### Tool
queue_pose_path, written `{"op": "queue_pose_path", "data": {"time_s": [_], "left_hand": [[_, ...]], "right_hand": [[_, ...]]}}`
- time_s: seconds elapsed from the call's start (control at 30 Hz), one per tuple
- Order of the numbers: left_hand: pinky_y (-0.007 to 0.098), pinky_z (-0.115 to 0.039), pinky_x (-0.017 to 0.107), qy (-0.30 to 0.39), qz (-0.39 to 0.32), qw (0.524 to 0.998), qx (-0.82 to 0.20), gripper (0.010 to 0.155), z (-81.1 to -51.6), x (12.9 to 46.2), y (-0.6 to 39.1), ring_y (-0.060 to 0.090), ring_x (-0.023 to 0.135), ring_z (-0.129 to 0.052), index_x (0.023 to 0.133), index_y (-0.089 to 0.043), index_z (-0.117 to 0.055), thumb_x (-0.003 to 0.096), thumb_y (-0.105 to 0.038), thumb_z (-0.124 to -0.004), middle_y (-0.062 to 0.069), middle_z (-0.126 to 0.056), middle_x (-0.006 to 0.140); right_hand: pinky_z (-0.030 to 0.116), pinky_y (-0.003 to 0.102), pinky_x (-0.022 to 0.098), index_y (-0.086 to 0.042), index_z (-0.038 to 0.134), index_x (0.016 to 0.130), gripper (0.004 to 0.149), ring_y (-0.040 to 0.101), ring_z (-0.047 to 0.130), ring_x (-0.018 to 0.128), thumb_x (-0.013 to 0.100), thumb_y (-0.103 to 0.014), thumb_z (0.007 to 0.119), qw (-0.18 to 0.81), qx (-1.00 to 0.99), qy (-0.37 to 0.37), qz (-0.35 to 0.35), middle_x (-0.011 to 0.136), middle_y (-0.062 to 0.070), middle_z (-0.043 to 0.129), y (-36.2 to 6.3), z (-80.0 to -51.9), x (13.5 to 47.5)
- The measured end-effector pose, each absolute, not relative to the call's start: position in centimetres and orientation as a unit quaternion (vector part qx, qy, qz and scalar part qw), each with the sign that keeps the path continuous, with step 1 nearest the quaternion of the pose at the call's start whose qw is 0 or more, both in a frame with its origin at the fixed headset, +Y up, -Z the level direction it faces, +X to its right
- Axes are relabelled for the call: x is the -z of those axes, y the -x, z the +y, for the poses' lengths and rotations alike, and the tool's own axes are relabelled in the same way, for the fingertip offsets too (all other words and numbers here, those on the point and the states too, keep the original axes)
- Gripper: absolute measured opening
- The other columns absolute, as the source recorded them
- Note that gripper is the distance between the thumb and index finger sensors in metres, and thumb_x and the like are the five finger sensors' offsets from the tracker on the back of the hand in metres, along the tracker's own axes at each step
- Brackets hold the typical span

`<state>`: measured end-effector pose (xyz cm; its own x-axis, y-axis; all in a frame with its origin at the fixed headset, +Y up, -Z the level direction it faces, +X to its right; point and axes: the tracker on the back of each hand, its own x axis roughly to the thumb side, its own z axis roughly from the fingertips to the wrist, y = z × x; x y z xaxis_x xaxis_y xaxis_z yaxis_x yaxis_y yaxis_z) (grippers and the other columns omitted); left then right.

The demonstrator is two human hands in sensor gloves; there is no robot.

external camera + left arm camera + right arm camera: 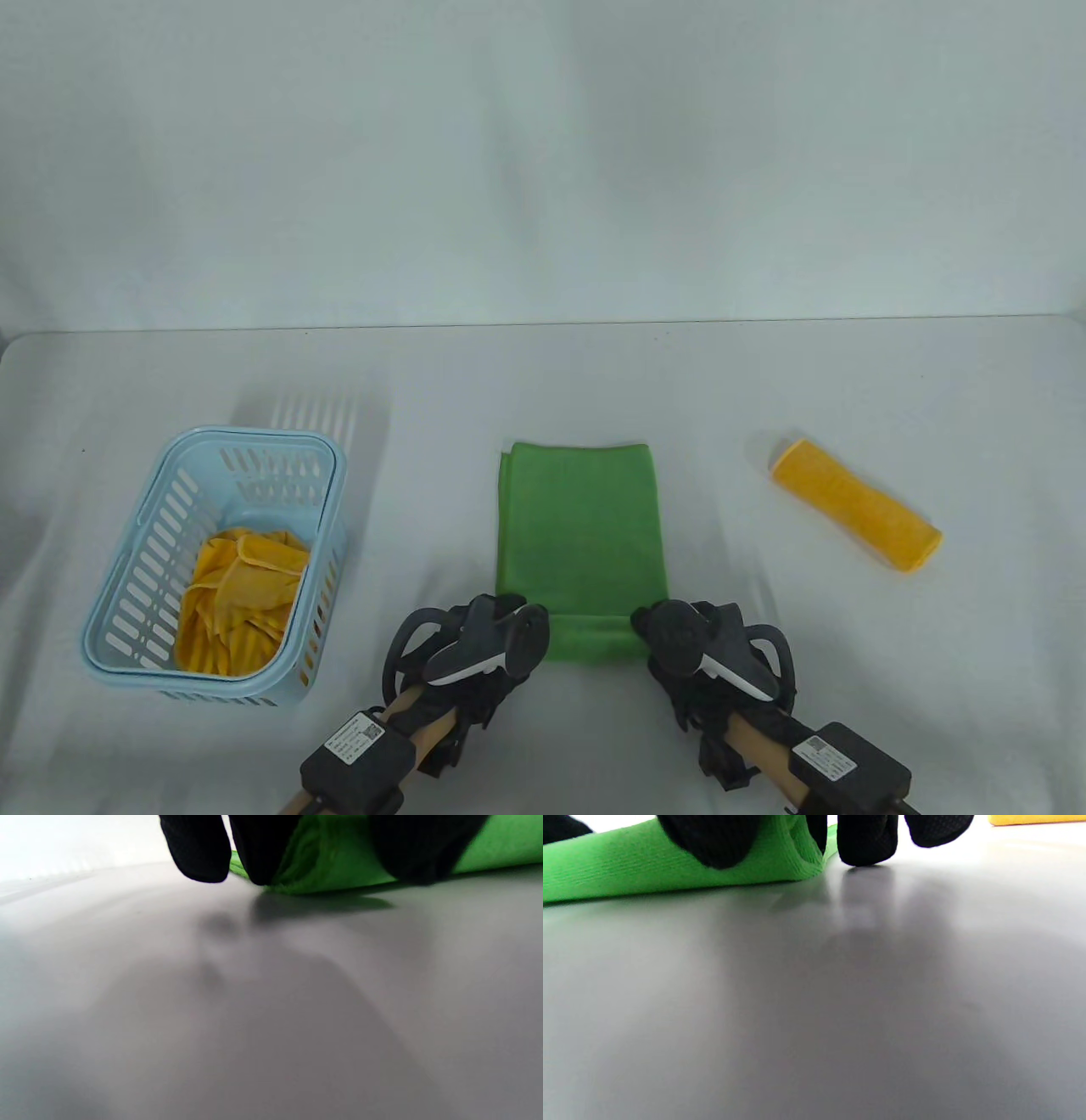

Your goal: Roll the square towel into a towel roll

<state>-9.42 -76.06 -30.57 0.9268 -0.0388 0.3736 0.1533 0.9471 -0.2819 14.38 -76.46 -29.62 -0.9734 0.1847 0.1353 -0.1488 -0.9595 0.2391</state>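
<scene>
Our left hand (475, 649) and right hand (691, 645) sit side by side at the near end of the green towel (581, 535), one at each near corner, each with a tracker strapped on its back. In the left wrist view the gloved fingers (258, 849) curl down onto the raised, folded edge of the towel (335, 857), and a thumb or finger to the right presses the same edge; the outermost finger (197, 849) hangs just beside the cloth over the bare table (271, 1005). In the right wrist view the fingers (708, 838) likewise close over the lifted edge of the towel (628, 870), while two fingers hang beside it, one of them touching the table (814, 1005). Both hands thus grip the towel's near edge, which stands slightly up from the surface as a first fold. Beyond the hands the towel lies flat as a folded rectangle, its long side running away from us. Well to the left of the left hand stands a pale blue basket (127, 586) holding crumpled yellow cloths (237, 603). Beyond and to the right of the right hand lies a yellow roll (853, 501), set at an angle, apart from the towel.
</scene>
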Motion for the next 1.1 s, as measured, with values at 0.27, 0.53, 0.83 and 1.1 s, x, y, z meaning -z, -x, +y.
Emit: {"op": "queue_pose_path", "data": {"time_s": [0.27,0.53,0.83,1.1], "left_hand": [[0.045,-0.062,0.078,0.153,-0.178,0.972,0.030,0.062,-75.9,30.8,9.5,0.016,0.102,-0.066,0.103,-0.040,-0.050,0.0433,-0.043,-0.067,-0.012,-0.052,0.110],[0.049,-0.069,0.071,0.184,-0.153,0.967,-0.089,0.059,-74.7,31.7,11.2,0.018,0.087,-0.086,0.098,-0.037,-0.065,0.0403,-0.047,-0.072,-0.010,-0.077,0.099],[0.048,-0.078,0.063,0.194,-0.124,0.965,-0.126,0.058,-74.3,32.1,12.1,0.018,0.067,-0.103,0.092,-0.031,-0.078,0.0379,-0.050,-0.075,-0.008,-0.096,0.081],[0.048,-0.077,0.063,0.176,-0.091,0.974,-0.114,0.057,-74.4,32.3,12.6,0.019,0.069,-0.100,0.092,-0.032,-0.078,0.0381,-0.052,-0.073,-0.008,-0.094,0.082]], "right_hand": [[0.061,0.053,0.066,-0.038,0.064,0.090,0.053,0.028,0.067,0.094,0.038,-0.041,0.071,0.127,-0.983,-0.062,0.118,0.099,-0.010,0.066,-15.0,-76.1,30.0],[0.064,0.052,0.064,-0.036,0.068,0.089,0.053,0.027,0.071,0.091,0.037,-0.044,0.072,0.226,-0.963,-0.024,0.143,0.091,-0.007,0.078,-16.3,-75.7,30.5],[0.072,0.051,0.057,-0.032,0.073,0.085,0.052,0.025,0.088,0.072,0.035,-0.047,0.074,0.282,-0.949,0.016,0.138,0.070,-0.004,0.094,-17.3,-75.4,30.7],[0.070,0.051,0.059,-0.032,0.070,0.087,0.056,0.027,0.085,0.075,0.034,-0.049,0.073,0.313,-0.941,0.037,0.127,0.078,-0.003,0.090,-17.7,-75.5,30.9]]}}
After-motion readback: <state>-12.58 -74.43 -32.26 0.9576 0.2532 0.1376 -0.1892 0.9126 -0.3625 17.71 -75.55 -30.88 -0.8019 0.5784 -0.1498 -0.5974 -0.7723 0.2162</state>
